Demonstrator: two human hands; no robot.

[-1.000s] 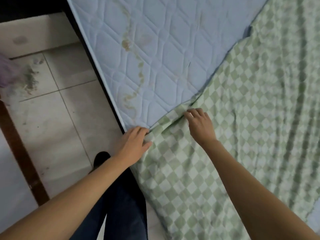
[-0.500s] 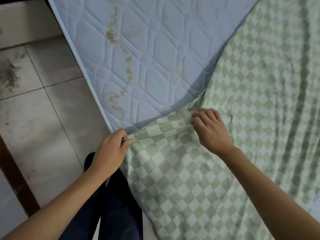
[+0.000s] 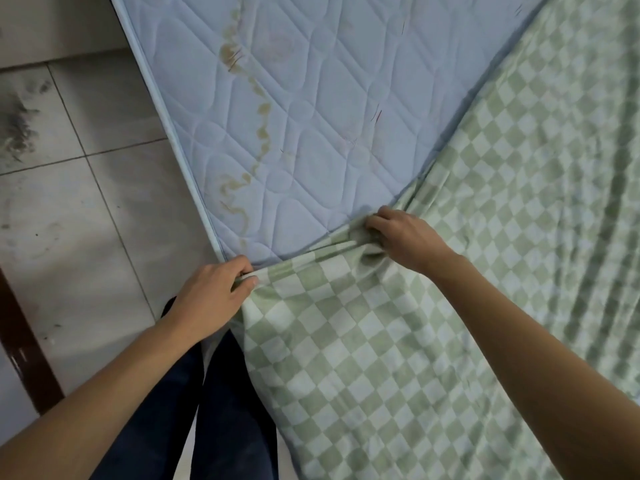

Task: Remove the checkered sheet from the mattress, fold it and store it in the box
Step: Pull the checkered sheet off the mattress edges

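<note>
The green-and-white checkered sheet (image 3: 467,271) covers the right and lower part of the pale blue quilted mattress (image 3: 311,116); the upper left of the mattress is bare and stained. My left hand (image 3: 211,296) pinches the sheet's corner at the mattress's near left edge. My right hand (image 3: 405,237) is closed on a bunch of the sheet's folded-back edge further right. The cloth between both hands is wrinkled. No box is in view.
Pale floor tiles (image 3: 76,220) lie left of the mattress, with a dark smudge (image 3: 17,129) at the far left. A dark brown strip (image 3: 24,344) runs along the lower left. My legs in dark trousers (image 3: 194,410) stand against the mattress edge.
Both hands went from resting on the sheet's edge to gripping it. The sheet's edge has bunched up and pulled toward me, baring a little more mattress.
</note>
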